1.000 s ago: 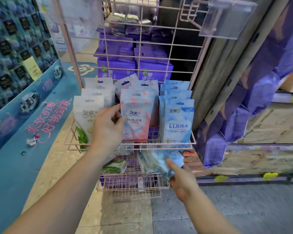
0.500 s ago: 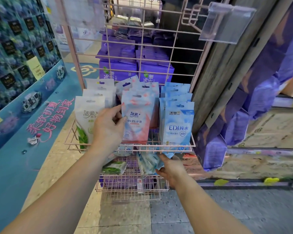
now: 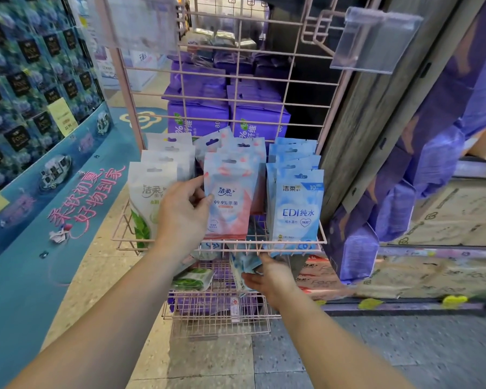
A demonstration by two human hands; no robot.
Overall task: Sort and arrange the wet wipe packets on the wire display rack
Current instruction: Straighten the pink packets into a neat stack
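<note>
Three packet rows (image 3: 294, 203) stand side by side in the upper basket (image 3: 292, 244) — more packets (image 3: 192, 279) lie below.

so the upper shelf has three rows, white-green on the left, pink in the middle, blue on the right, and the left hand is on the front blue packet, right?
Not quite. In the head view the left hand is on the front pink packet in the middle row, not the front blue packet. The rest holds: white-green packets on the left, pink in the middle, blue on the right of the upper shelf.

Both bare arms reach forward; left hand (image 3: 184, 217) higher, fingers curled in a pinch, right hand (image 3: 270, 277) lower, fingers cupped closed.
</note>
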